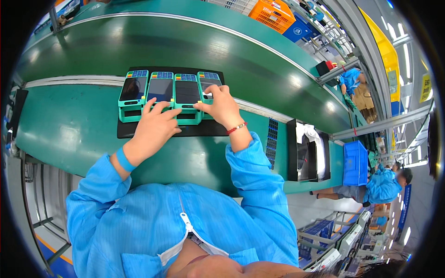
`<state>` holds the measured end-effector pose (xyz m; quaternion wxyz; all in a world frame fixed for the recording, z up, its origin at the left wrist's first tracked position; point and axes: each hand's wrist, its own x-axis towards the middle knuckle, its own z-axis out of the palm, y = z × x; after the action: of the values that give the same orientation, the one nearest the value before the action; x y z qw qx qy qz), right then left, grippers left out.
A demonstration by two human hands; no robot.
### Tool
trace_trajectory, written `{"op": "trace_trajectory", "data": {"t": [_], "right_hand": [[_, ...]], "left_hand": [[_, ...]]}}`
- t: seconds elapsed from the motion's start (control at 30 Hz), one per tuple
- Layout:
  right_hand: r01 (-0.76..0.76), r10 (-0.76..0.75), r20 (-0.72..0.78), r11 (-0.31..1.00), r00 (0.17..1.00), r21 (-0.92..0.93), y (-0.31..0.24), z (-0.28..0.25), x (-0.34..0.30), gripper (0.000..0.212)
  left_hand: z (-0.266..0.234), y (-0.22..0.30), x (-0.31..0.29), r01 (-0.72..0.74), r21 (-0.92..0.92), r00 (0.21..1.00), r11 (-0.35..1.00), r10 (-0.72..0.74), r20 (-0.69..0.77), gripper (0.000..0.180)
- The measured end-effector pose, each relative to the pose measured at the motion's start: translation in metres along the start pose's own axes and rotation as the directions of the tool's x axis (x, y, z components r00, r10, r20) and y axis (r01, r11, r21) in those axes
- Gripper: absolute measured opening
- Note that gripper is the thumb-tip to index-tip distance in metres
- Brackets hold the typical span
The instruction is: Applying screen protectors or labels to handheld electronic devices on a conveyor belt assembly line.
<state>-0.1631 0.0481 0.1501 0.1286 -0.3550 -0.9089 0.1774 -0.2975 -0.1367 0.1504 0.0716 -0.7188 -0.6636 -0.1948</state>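
The rightmost terminal point(207, 79) lies under our right grip point(225, 107), its fingers narrowly curled; we cannot tell if they hold anything. Our left grip point(155, 125), spread alongside, could slip and nudge the neighbouring terminals point(187, 91) across the black mat point(128, 130).

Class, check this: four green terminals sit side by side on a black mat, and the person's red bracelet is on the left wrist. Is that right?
The red bracelet is on the right wrist, not the left, as the head view shows; terminals and mat are correct.
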Motion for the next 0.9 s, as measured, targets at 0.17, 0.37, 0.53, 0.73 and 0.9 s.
{"op": "trace_trajectory", "data": {"t": [0.17,0.37,0.53,0.73,0.9], "right_hand": [[-0.025,0.028,0.052,0.998,0.998,-0.055,-0.010,-0.004,0.001,0.046],[0.174,-0.173,0.042,0.985,0.984,-0.022,0.005,-0.002,0.004,0.043],[0.147,-0.135,0.107,0.983,0.985,-0.111,-0.005,-0.009,0.009,0.042],[0.140,-0.122,0.116,0.977,0.986,-0.158,-0.006,-0.012,0.020,0.039],[0.142,-0.101,0.200,0.969,0.975,-0.204,-0.008,-0.020,0.035,0.041]], "left_hand": [[-0.004,0.004,-0.008,0.093,-0.169,0.967,0.981,-0.130,-0.221,0.014],[-0.003,0.007,-0.011,0.002,-0.051,0.997,0.999,-0.006,-0.078,0.017],[0.004,0.005,-0.004,-0.013,-0.023,1.000,1.000,0.013,0.014,0.017],[0.007,0.006,0.008,0.002,-0.032,0.999,0.999,0.000,0.034,0.018],[0.015,0.009,0.012,0.008,-0.014,0.999,1.000,-0.007,0.042,0.018]]}}
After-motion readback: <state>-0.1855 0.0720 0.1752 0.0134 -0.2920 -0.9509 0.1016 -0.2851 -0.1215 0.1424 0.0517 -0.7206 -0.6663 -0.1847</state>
